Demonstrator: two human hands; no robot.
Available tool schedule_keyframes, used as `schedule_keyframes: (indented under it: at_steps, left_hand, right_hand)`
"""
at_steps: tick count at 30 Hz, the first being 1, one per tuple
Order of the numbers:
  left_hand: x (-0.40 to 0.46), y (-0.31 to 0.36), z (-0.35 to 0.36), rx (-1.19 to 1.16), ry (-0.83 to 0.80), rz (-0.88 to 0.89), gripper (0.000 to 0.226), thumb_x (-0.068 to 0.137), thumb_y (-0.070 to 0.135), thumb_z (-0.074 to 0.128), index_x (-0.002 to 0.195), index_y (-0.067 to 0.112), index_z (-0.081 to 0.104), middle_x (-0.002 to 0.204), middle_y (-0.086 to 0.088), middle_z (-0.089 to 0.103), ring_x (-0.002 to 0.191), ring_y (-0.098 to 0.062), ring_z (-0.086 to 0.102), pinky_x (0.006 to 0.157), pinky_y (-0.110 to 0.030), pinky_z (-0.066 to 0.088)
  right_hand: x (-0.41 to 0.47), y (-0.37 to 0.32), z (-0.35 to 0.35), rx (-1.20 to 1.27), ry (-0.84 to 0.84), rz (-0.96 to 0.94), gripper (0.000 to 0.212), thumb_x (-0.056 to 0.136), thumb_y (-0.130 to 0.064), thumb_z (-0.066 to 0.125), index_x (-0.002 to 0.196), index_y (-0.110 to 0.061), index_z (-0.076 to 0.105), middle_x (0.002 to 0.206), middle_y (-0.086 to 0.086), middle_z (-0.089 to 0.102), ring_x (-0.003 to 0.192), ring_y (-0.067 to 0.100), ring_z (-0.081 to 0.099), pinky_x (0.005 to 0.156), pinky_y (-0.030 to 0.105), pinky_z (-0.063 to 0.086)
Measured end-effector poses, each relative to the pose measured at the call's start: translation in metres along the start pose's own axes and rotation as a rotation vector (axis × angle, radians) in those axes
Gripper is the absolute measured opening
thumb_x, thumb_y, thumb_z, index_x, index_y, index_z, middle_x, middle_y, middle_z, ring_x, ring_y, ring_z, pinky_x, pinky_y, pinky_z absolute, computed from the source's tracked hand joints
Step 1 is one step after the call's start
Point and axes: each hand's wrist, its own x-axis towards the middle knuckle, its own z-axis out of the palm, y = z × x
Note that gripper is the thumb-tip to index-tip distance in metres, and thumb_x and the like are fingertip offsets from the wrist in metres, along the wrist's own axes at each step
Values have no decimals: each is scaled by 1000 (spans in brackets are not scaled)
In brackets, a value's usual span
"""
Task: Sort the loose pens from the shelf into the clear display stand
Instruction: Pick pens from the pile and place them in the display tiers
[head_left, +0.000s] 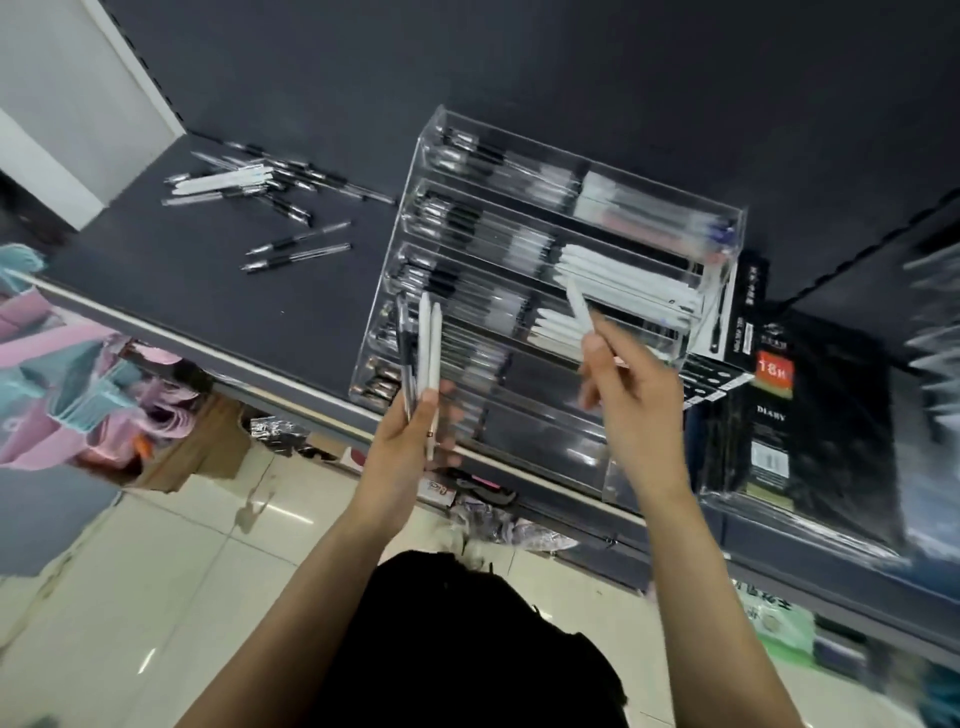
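A clear tiered display stand (722, 228) sits on the dark shelf (291, 306), its rows holding black-grip pens on the left and white pens on the right. My left hand (410, 441) grips a small bunch of pens (428, 348), white ones and a clear black one, upright in front of the stand's lower left. My right hand (631, 384) pinches one white pen (579, 306) and holds it over the white pens in a middle row. Several loose pens (260, 192) lie scattered on the shelf to the left.
Black diary boxes (769, 415) stand right of the stand. Pink and blue goods (67, 384) hang at the left below the shelf edge. Packaged items (478, 488) lie on a lower shelf above a tiled floor (156, 597).
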Motion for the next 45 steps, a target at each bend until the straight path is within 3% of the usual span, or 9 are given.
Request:
schedule_keyframes:
  at_steps: [5, 11, 16, 29, 34, 38, 40, 43, 45]
  left_hand:
    - [7, 0, -6, -26, -7, -40, 25, 101, 24, 38, 115, 13, 57, 61, 10, 37, 47, -3, 24, 42, -16, 18]
    - [0, -5, -2, -59, -24, -14, 28, 102, 25, 39, 121, 15, 56, 64, 9, 39, 51, -5, 25, 42, -14, 22]
    - [-2, -5, -5, -95, -21, -31, 28, 102, 25, 38, 123, 15, 55, 64, 9, 41, 51, -5, 26, 42, -13, 24]
    - [-5, -1, 4, -166, -55, -48, 25, 101, 21, 42, 111, 16, 64, 88, 6, 68, 74, -5, 62, 65, -19, 54]
    - [-6, -4, 8, -167, -141, -57, 26, 101, 20, 40, 112, 13, 62, 88, 4, 68, 78, -8, 63, 72, -23, 55]
    - [-6, -10, 15, -115, -140, -60, 23, 99, 20, 45, 110, 13, 64, 85, 0, 70, 77, -9, 67, 71, -25, 57]
    - [-6, -11, 19, -90, -159, -58, 23, 99, 20, 45, 111, 14, 63, 87, -2, 72, 82, -12, 69, 75, -28, 58]
    - [-4, -10, 19, -87, -164, -30, 26, 99, 20, 43, 115, 13, 62, 104, -5, 72, 94, -21, 70, 80, -32, 58]
    - [-1, -9, 16, -72, -138, -5, 28, 100, 22, 40, 118, 14, 61, 110, -4, 71, 96, -21, 69, 79, -31, 57]
  right_hand:
    - [20, 38, -26, -755, -341, -208, 37, 97, -15, 44, 130, -29, 55, 98, -6, 52, 61, -3, 44, 61, 28, 42]
    - [16, 71, -16, -802, -401, -180, 25, 94, -10, 50, 113, -19, 64, 108, -2, 62, 87, 14, 60, 76, 33, 52]
    - [10, 80, -12, -752, -458, -25, 31, 97, -12, 43, 115, -21, 66, 109, -3, 59, 104, 14, 51, 84, 25, 42]
    - [-10, 76, -2, -941, -280, -97, 30, 97, -26, 43, 119, -20, 63, 110, 0, 67, 106, 22, 53, 96, 35, 37]
    - [-16, 41, 15, -555, -114, -143, 20, 94, -23, 54, 107, -19, 69, 99, -5, 68, 91, 13, 58, 81, 29, 47]
    - [-11, 15, 47, -261, -274, 88, 22, 91, -31, 59, 106, -18, 67, 103, -4, 63, 83, 1, 58, 71, 10, 44]
    - [-9, 10, 55, -98, -286, 222, 19, 90, -29, 61, 99, -14, 66, 97, 2, 64, 74, 4, 61, 66, 16, 50]
    - [-4, 6, 48, 125, -140, 326, 16, 91, -27, 58, 99, -16, 67, 93, 1, 68, 86, 15, 66, 81, 33, 56]
    - [5, 3, 30, 248, -12, 259, 15, 94, -22, 54, 104, -22, 65, 94, -4, 68, 91, 13, 65, 83, 29, 55]
